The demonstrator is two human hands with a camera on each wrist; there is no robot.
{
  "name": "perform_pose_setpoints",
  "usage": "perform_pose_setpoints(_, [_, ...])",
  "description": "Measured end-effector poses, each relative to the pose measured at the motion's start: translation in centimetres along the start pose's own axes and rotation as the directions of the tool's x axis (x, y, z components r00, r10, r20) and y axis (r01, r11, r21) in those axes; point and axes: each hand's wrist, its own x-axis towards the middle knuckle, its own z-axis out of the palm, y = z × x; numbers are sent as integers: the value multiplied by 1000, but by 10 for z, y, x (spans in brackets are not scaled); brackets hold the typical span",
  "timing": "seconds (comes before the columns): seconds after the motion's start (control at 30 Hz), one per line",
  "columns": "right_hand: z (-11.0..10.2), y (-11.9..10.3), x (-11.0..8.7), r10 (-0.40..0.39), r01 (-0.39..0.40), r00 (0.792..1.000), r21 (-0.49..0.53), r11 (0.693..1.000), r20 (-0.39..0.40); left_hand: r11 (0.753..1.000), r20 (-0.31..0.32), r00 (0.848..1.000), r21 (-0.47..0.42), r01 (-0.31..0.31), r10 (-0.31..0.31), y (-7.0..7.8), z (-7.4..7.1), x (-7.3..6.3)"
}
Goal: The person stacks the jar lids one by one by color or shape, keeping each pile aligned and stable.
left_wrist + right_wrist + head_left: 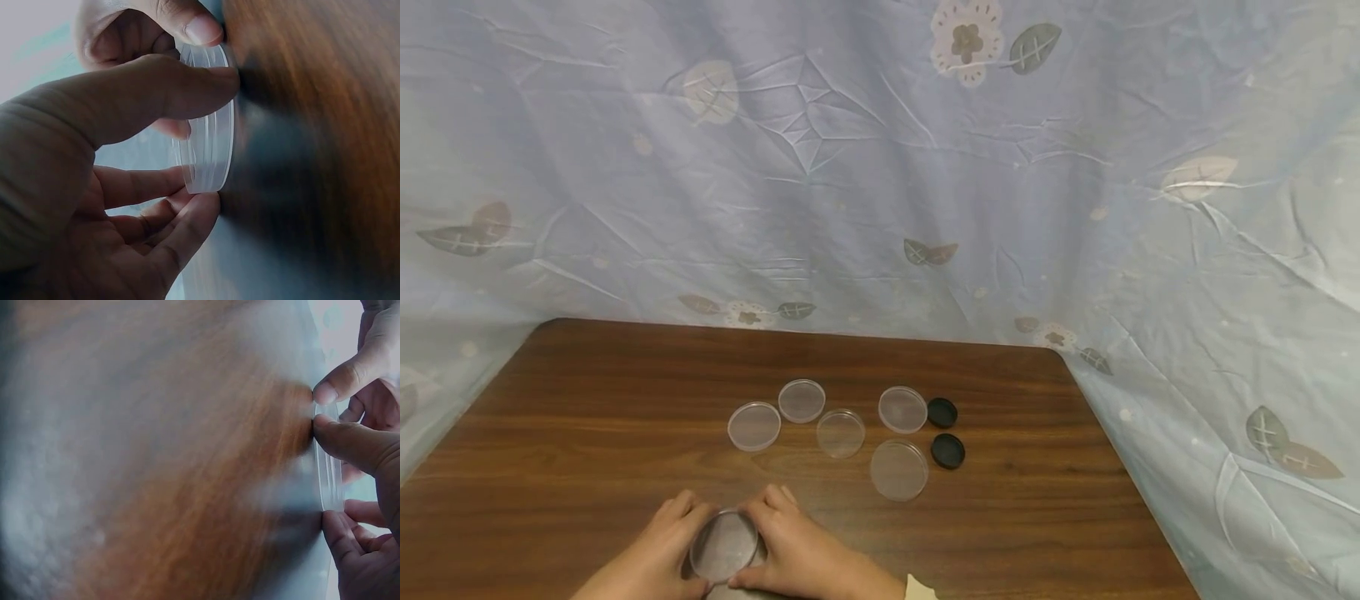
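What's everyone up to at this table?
A person is holding a clear round dish between their left hand and right hand, fingers on its sides. Farther back on the wooden table lie five other clear round pieces, with two small black round pieces to their right.

Leaf-print curtain [865,200] behind wooden table [1037,517]

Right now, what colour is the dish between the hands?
The dish is clear and colourless, best seen in the left wrist view.
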Motion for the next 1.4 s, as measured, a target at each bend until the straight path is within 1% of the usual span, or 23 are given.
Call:
perform_pose_setpoints(0.1, [0, 0, 1, 7, -7, 1000, 4, 1000, -2, 1000, -10, 1000, 8, 4, -4, 0, 0, 0])
perform_pose_setpoints(0.27, [1, 0, 0, 18, -18, 1000, 25, 1000, 3, 999, -68, 997, 27, -43, 45, -2, 4, -2])
perform_pose_setpoints(0.43, [2, 1, 0, 26, -27, 1000, 54, 998, 8, 994, -120, 987, 40, -99, 103, -6, 8, -5])
perform_pose_setpoints(0.67, [2, 0, 0, 37, -39, 999, 74, 997, 20, 996, -126, 988, 28, -89, 92, -8, 9, -6])
perform_pose_setpoints(0.73, [3, 0, 0, 29, -30, 999, 69, 997, 13, 993, -157, 981, 45, -109, 114, -9, 11, -7])
perform_pose_setpoints(0.87, [6, 1, 0, -2, 2, 1000, 63, 998, -6, 982, -224, 957, 84, -168, 183, -14, 15, -8])
perform_pose_setpoints(0.93, [7, 2, 0, -17, 17, 1000, 51, 999, -19, 978, -240, 949, 94, -187, 205, -16, 17, -8])
perform_pose_setpoints(1.0, [8, 2, 0, -22, 23, 999, 36, 999, -32, 976, -241, 947, 94, -194, 212, -18, 18, -8])
perform_pose_setpoints(1.1, [8, 3, -1, -25, 26, 999, 20, 999, -44, 978, -232, 951, 84, -189, 204, -18, 19, -7])
perform_pose_setpoints(1.13, [8, 3, -1, -25, 26, 999, 21, 999, -44, 977, -240, 948, 91, -192, 209, -18, 19, -7])
perform_pose_setpoints(1.23, [6, 4, -1, -18, 20, 999, 40, 999, -34, 973, -263, 938, 108, -205, 227, -19, 22, -6])
perform_pose_setpoints(1.3, [5, 5, -2, -10, 12, 1000, 65, 998, -20, 971, -269, 934, 109, -213, 235, -20, 22, -6])
perform_pose_setpoints(1.4, [4, 6, -3, 4, -4, 1000, 120, 993, -4, 971, -256, 937, 71, -228, 239, -23, 22, -8])
